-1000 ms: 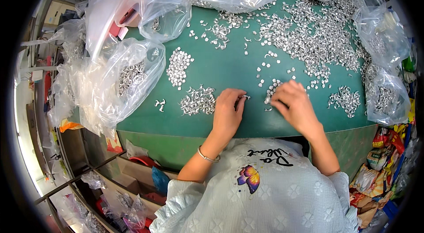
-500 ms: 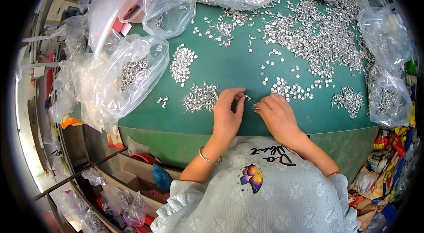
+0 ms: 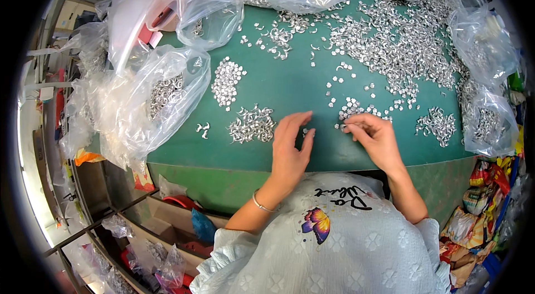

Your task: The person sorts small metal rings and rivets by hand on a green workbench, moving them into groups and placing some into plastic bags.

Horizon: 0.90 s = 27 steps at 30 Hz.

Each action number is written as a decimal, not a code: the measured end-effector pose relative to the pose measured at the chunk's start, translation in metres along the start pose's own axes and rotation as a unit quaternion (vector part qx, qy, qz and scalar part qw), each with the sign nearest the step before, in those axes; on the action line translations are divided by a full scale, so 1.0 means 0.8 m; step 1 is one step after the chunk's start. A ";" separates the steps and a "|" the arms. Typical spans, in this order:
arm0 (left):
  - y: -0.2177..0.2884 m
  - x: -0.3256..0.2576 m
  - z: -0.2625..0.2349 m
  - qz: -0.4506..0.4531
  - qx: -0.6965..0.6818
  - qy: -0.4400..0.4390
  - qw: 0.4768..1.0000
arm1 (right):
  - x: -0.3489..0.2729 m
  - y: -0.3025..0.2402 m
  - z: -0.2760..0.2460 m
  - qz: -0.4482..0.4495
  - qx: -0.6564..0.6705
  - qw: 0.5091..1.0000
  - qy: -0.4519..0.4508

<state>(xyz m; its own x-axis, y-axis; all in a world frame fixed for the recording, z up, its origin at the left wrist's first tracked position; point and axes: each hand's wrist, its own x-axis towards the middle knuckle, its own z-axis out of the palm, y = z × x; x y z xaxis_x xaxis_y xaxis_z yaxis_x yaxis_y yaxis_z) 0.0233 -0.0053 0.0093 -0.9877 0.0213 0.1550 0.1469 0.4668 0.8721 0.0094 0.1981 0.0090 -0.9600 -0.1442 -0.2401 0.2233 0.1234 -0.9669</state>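
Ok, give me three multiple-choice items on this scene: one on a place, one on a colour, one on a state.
1. Where does the neat flat pile of small metal pieces lie?
A. left of both hands, beside the clear bag
B. right of the right hand
C. inside a red box

2. What colour is the table top?
A. white
B. green
C. brown

3. What is the right hand doing?
A. resting flat, palm up
B. gripping a bag
C. pinching at small pieces with its fingertips

Answers:
1 A: the pile sits up and left of the left hand, next to the bag.
2 B: bare green shows between the scattered pieces.
3 C: thumb and forefinger meet at the cluster of pieces.
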 end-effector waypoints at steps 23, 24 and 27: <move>-0.013 -0.024 -0.005 -0.005 0.214 -0.002 0.977 | -0.055 0.027 -0.159 -0.135 -0.532 0.753 0.363; -0.016 -0.025 -0.003 0.000 0.227 0.003 0.974 | -0.051 0.025 -0.152 -0.155 -0.514 0.763 0.360; -0.013 -0.019 -0.003 0.046 0.251 0.000 0.967 | -0.034 0.011 -0.110 -0.212 -0.440 0.832 0.263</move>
<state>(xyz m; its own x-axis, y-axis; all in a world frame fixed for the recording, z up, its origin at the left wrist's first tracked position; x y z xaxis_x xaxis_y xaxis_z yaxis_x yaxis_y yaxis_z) 0.0365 -0.0124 -0.0012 -0.9716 0.0828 0.2215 0.1893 0.8338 0.5186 0.0226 0.2895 0.0148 -0.9134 0.0635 0.4020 -0.1428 0.8750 -0.4626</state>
